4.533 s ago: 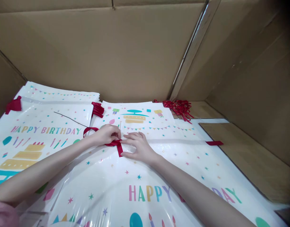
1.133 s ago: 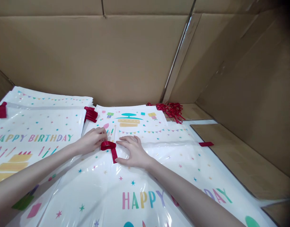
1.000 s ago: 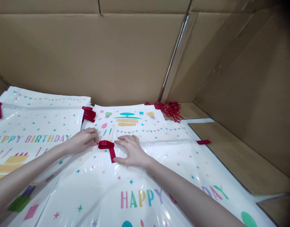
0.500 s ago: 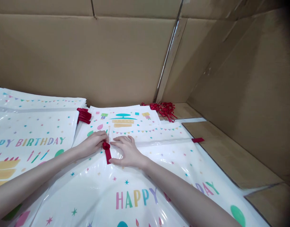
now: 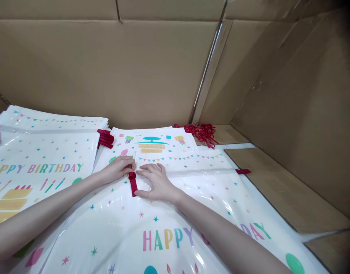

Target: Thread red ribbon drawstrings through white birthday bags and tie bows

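A white plastic bag (image 5: 120,228) printed with "HAPPY" lettering and coloured stars lies flat in front of me. At its left edge is a red ribbon (image 5: 133,187), looped or knotted at the top with a flat tail hanging toward me. My left hand (image 5: 120,168) is closed at the top of this ribbon, fingertips pinched together; exactly how they grip it is partly hidden. My right hand (image 5: 159,182) rests on the bag just right of the ribbon, fingers spread, thumb tip beside the ribbon's lower end. Another red ribbon end (image 5: 243,171) sticks out at the bag's right side.
To the left lies a stack of similar printed bags (image 5: 57,139) with bunched red ribbons (image 5: 105,138) at its side. Behind is another printed sheet (image 5: 126,142) and a tangled heap of red ribbons (image 5: 203,134). Cardboard walls (image 5: 91,68) enclose the back and right.
The view has shifted slightly, so everything sits a little further right. My left fingers have lifted slightly off the ribbon's knot, leaving more of it visible. My right hand keeps its pose.
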{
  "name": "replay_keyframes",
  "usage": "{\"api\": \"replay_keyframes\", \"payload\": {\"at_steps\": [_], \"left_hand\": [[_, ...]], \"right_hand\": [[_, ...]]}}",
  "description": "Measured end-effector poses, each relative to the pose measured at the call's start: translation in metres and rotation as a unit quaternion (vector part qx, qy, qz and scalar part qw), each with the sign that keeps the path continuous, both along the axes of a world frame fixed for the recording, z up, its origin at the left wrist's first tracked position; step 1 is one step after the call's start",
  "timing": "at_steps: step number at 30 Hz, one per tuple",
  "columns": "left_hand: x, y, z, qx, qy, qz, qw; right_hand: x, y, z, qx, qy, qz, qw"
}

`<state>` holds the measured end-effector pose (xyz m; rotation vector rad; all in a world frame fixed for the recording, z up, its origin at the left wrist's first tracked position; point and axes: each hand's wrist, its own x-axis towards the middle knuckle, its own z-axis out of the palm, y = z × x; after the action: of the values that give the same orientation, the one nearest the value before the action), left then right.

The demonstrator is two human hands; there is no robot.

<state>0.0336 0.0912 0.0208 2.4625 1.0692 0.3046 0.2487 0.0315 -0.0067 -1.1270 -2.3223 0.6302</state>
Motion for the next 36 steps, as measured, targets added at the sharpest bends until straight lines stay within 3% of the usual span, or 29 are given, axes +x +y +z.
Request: {"api": "replay_keyframes", "payload": {"at_steps": [6, 12, 17, 21, 25, 29, 33, 36], "left_hand": [[0.003, 0.003, -0.001, -0.071, -0.012, 0.036, 0.997], [-0.003, -0.002, 0.003, -0.091, -0.043, 0.05, 0.994], [-0.024, -0.022, 0.016, -0.08, -0.057, 0.047, 0.994], [-0.045, -0.048, 0.026, -0.025, -0.048, 0.052, 0.997], [-0.067, -0.068, 0.024, 0.027, -0.01, 0.043, 0.999], [-0.085, -0.074, 0.014, 0.01, 0.067, 0.063, 0.996], [-0.086, -0.077, 0.013, -0.01, 0.135, 0.111, 0.984], [-0.079, -0.077, 0.017, -0.003, 0.166, 0.112, 0.98]], "right_hand": [[0.0, 0.0, 0.0, -0.001, -0.004, 0.005, 1.0], [0.0, -0.001, -0.002, -0.004, 0.0, -0.006, 1.0], [-0.011, 0.0, -0.006, -0.008, 0.001, -0.005, 1.0], [-0.039, 0.002, -0.007, -0.003, -0.005, -0.004, 1.0], [-0.076, 0.003, -0.003, -0.014, -0.014, -0.009, 1.0], [-0.104, 0.003, -0.003, -0.01, -0.022, -0.002, 1.0], [-0.113, 0.004, -0.002, 0.003, -0.033, 0.005, 0.999], [-0.105, 0.002, 0.004, 0.008, -0.038, 0.004, 0.999]]}}
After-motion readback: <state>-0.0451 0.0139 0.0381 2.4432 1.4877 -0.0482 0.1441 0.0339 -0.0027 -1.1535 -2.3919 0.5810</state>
